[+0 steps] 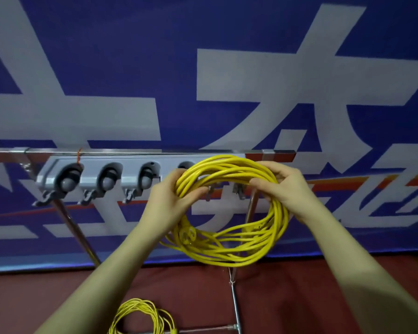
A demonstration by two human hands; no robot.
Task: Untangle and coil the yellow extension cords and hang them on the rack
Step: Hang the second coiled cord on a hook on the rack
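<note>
While a second yellow cord (140, 317) lies on the red floor (299, 297) nearest, the coiled yellow cord (229, 210) is gripped by left hand (171, 201) and right hand (285, 186), held upright, facing outward, before the grey rack (111, 174).

Two bare forearms, sleeveless, ringless hands (169, 201)

Coiled yellow cord (229, 210) held against grey rack (128, 173); another cord (140, 317) on floor.

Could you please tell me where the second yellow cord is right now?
In the head view, the second cord lies on the red floor at the bottom edge, left of centre, below the coil held up at the rack.
</note>
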